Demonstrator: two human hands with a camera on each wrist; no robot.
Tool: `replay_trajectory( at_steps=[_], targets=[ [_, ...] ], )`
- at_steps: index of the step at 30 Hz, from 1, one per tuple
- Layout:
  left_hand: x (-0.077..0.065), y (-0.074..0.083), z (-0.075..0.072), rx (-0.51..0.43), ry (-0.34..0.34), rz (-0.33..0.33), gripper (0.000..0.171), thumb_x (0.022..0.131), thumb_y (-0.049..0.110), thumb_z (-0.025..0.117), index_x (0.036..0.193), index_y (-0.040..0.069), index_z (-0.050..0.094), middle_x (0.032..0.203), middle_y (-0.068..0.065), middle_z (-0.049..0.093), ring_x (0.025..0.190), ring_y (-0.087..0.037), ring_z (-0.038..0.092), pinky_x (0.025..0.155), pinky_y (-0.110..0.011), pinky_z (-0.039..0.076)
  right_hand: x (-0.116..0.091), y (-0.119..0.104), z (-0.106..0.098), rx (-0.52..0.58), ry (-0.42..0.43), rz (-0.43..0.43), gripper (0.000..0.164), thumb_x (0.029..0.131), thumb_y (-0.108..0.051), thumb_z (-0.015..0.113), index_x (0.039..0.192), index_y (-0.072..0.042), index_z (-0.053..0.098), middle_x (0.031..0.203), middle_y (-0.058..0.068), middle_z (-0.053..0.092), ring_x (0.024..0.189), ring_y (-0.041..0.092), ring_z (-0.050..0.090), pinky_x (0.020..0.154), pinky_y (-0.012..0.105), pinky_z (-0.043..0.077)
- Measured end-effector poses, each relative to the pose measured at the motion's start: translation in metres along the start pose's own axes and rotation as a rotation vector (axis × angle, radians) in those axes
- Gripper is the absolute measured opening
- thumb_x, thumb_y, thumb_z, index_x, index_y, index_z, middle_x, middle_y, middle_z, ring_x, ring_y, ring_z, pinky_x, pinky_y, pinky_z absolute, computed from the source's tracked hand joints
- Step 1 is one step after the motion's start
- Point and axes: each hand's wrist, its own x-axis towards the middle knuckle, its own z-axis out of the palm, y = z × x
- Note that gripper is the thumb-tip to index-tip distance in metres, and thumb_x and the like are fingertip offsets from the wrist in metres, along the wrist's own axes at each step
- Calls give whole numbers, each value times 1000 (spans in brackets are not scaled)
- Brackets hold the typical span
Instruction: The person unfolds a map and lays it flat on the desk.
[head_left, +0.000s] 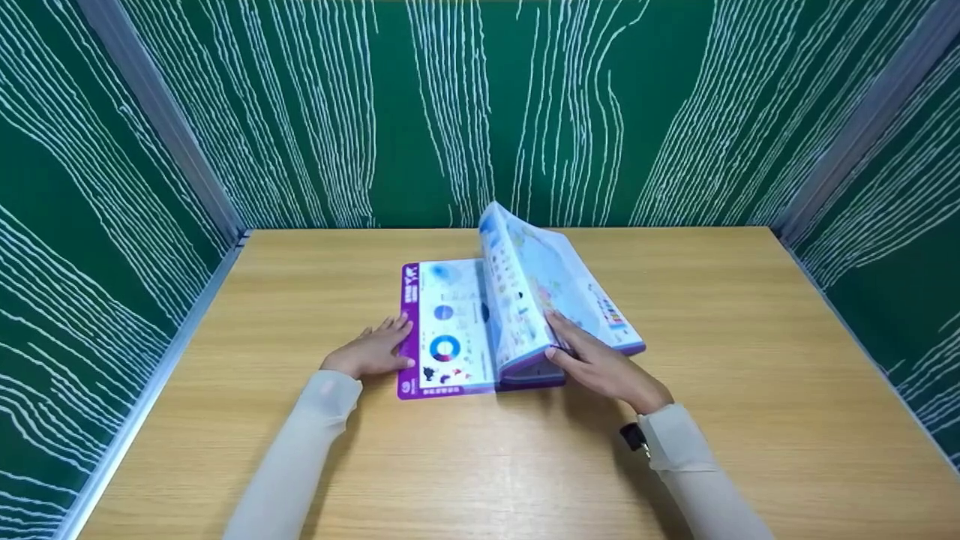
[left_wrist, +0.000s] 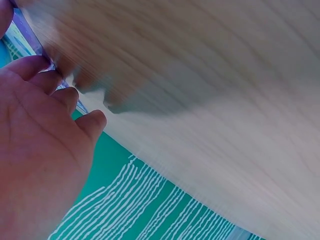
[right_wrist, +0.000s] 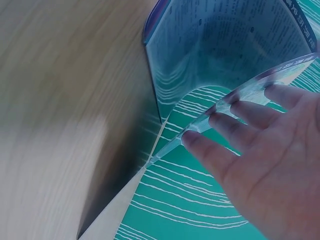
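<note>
A glossy folding map (head_left: 577, 274) with purple edges lies on the table, partly folded. Its left panel (head_left: 454, 322), printed with charts and circles, is flat; the middle bends up into a raised fold, and a blue map face slopes off to the right. My left hand (head_left: 373, 347) rests with spread, relaxed fingers on the purple left border. With thumb and fingers either side of the fold's near end, my right hand (head_left: 600, 366) pinches the map. In the right wrist view, extended fingers (right_wrist: 240, 125) meet the map's edge, its printed underside curves behind, and the thumb is hidden.
The wooden table (head_left: 480, 480) carries the map near its middle. Green panels (head_left: 431, 112) with wavy white lines stand behind it and at both sides, joined by grey metal posts (head_left: 161, 112). A small black device (head_left: 634, 436) sits at my right wrist.
</note>
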Motion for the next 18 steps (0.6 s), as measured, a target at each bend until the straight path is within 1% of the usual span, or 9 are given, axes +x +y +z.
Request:
replay_trajectory(
  at_steps=[3,9,16,18],
  targets=[
    [-3,-3,0,-3,8,-13,78,96,42,52,154,9,13,162,-8,4,150,-30,-1,121,-52,-1,-2,1,0,3,6,9,74,93,-62,43,155,-34,11,164,1,7,150,32,8,118,60,12],
    [-8,-9,-2,-40,9,-34,77,96,39,54,154,10,13,162,-8,3,150,-30,-2,121,-53,-2,-4,5,0,-10,12,27,75,93,-63,42,155,-34,12,163,3,9,150,33,9,118,59,13],
    [-8,-15,-4,-56,2,-28,77,95,38,55,154,9,15,162,-11,5,150,-33,-2,120,-55,-3,-4,6,1,-49,32,-7,75,95,-60,42,155,-22,16,162,10,15,148,35,14,118,56,17],
    [-8,-16,-5,-59,4,-34,77,95,38,55,154,11,15,162,-9,5,150,-33,-2,120,-54,-3,-3,6,1,-50,33,3,75,95,-60,41,155,-24,16,162,9,14,148,35,13,118,56,16]
  ],
)
